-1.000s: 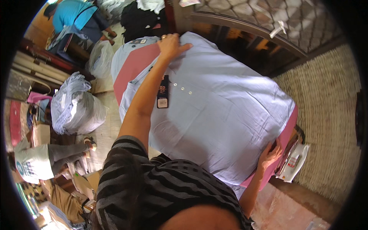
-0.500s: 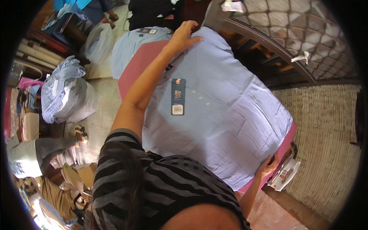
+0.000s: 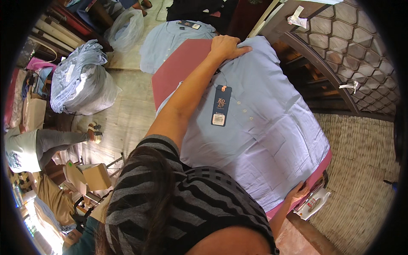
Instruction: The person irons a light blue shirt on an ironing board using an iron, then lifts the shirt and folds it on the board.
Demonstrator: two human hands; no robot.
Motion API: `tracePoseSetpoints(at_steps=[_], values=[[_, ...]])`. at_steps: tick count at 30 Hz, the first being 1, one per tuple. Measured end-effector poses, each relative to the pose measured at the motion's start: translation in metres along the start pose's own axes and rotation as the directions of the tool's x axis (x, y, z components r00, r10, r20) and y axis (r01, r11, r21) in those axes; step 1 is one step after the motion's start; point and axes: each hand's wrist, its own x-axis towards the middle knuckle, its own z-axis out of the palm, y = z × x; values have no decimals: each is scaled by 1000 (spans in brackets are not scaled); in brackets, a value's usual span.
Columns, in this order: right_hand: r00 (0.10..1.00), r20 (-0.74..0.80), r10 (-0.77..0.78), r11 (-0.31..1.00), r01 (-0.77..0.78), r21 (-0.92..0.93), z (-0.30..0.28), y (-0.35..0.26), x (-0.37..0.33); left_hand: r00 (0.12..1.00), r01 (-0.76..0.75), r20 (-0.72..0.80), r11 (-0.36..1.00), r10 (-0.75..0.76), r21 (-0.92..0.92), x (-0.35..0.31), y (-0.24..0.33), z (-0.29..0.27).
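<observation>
A light blue buttoned shirt [image 3: 263, 136] lies spread front-up on a pink padded board [image 3: 176, 70]. My left hand [image 3: 226, 46] reaches far out and grips the shirt at its collar end. My right hand [image 3: 298, 192] holds the hem at the board's near right edge. A dark blue hang tag [image 3: 221, 106] lies on the shirt beside my left forearm, next to the row of buttons.
A white iron [image 3: 315, 205] sits just beyond my right hand. Another blue shirt [image 3: 170, 36] lies past the board, and a plastic bag of blue shirts [image 3: 80, 83] stands on the floor at left. A seated person's legs [image 3: 55, 142] are at left. A woven mat [image 3: 365, 170] lies at right.
My left hand has slid along the collar end, and the shirt lies flatter and more stretched. The hang tag has come out from beside my arm into full view. My right hand stays at the hem.
</observation>
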Motion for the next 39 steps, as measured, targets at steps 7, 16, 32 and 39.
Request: tracePoseSetpoints(at_steps=[7, 16, 32, 39], values=[[1000, 11, -3, 1000, 3, -10, -1, 4, -2, 998, 44, -41, 999, -45, -18, -10, 2, -1], [999, 35, 24, 1000, -23, -16, -1, 4, 1, 995, 17, -95, 999, -20, -32, -9, 1, 3], [997, 41, 70, 992, -65, -107, -3, -1, 1, 996, -22, -88, 999, 18, -40, -2, 3, 0], [997, 24, 75, 996, -73, -53, -3, -7, 1, 994, 7, -106, 999, -11, -39, -6, 5, -4]])
